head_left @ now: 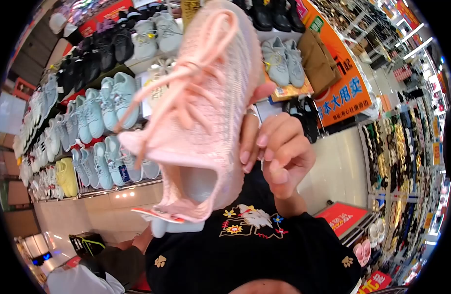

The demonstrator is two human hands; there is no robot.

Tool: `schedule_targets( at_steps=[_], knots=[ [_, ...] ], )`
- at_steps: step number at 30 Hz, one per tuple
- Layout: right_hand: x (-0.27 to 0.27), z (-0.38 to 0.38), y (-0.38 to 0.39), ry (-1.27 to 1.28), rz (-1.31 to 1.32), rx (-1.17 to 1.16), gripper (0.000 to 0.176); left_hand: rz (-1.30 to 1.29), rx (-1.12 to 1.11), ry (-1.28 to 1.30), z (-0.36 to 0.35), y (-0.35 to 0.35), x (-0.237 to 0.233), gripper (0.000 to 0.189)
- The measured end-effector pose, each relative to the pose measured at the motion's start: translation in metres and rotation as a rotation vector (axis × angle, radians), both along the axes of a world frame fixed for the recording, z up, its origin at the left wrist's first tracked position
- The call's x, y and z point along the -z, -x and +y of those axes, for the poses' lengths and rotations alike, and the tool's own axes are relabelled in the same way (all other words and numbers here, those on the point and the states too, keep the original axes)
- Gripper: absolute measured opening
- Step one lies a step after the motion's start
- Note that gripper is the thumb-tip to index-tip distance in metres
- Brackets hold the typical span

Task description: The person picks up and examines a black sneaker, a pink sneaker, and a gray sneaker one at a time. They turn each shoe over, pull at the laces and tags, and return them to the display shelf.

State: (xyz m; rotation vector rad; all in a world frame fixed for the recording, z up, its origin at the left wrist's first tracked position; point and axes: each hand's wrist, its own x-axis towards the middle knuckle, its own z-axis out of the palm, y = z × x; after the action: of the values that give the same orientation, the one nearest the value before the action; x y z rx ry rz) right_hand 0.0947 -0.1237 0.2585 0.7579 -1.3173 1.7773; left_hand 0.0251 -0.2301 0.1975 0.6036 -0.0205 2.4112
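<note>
A pink knit sneaker [206,98] with peach laces is held up close to the camera, toe upward and its opening toward me. An orange-and-white heel tab [159,214] sticks out at its lower end. My left hand [249,139] grips the shoe from behind. Only some of its fingers show along the right side; the palm is hidden. Beside them, just right of the sneaker, is my right hand [286,152], its fingers curled in close to the left fingertips. Whatever it may pinch is too small to make out.
Racks of pale blue sneakers [122,98], a yellow pair [66,176] and black shoes stand ahead and left. Grey sneakers [284,61] sit on a box near an orange sign [353,93]. Accessory racks [406,147] line the right. Another person [117,264] is at lower left.
</note>
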Motion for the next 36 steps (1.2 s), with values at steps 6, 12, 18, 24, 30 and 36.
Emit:
schedule_targets(
  at_steps=[6,12,18,24,30,36],
  knots=[
    [-0.007,-0.014,0.007,0.009,-0.031,-0.093,0.013,0.021,-0.094,0.024,-0.009,0.0,-0.004,0.108],
    [-0.01,-0.021,0.019,-0.163,-0.025,-0.11,0.02,0.048,-0.196,0.035,-0.018,-0.001,-0.008,0.109],
    [-0.012,-0.028,0.02,-0.066,-0.129,-0.097,0.02,0.059,-0.248,0.047,-0.019,-0.001,-0.009,0.11],
    [-0.005,-0.011,0.022,-0.091,-0.126,-0.053,0.008,0.062,-0.247,0.065,-0.014,0.002,-0.008,0.11],
    [0.006,0.018,0.016,-0.085,-0.234,0.065,0.01,0.096,-0.31,0.172,-0.005,0.008,0.0,0.111],
    [0.053,0.065,0.005,-0.275,-0.547,0.252,0.013,0.58,-0.511,0.975,-0.031,0.022,0.084,0.108]
  ],
)
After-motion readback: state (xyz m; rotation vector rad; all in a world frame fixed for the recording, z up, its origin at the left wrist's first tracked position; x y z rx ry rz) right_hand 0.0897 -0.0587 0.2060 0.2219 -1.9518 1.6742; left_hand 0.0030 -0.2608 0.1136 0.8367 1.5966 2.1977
